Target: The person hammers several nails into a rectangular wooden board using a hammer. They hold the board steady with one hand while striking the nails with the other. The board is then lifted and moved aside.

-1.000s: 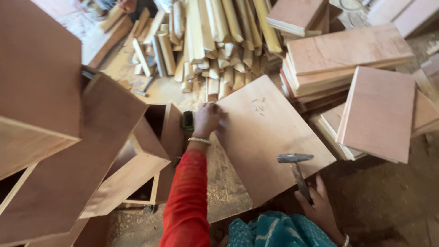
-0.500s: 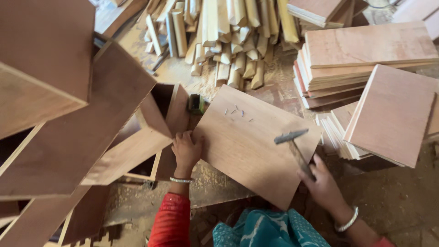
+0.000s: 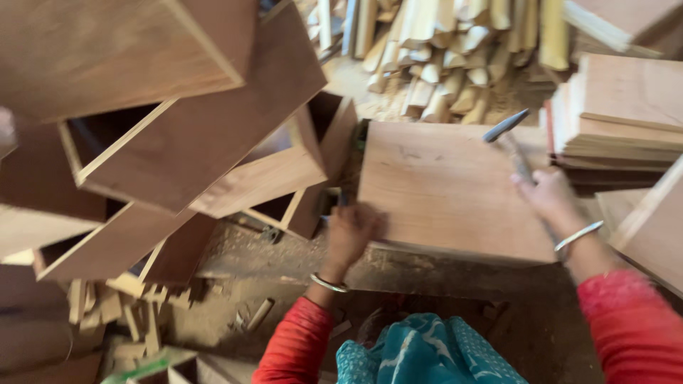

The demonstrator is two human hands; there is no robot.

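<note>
Here: flat wooden board [image 3: 455,185] lying square in front, on the sawdust-covered bench [image 3: 299,263]. Left hand [image 3: 350,231] at the board's near left corner, fingers curled against the edge; blurred, so cannot tell whether gripping or only pressing. Right hand [image 3: 548,195] over the board's right edge, closed around the handle of a hammer [image 3: 506,131]. Hammer head raised above the board's far right corner, handle slanting back down into the fist. Board thus between the two hands, left hand touching it, right hand above it.

Left of the board: heap of open wooden boxes [image 3: 213,142], tilted and overlapping, the nearest one just beside the board's left edge. Beyond the board: pile of pale wooden strips [image 3: 455,50]. Right of it: stack of flat boards [image 3: 626,114], close to the right hand. Short offcuts [image 3: 121,313] scattered low on the left. Whole frame motion-blurred; small detail on the board not readable.
</note>
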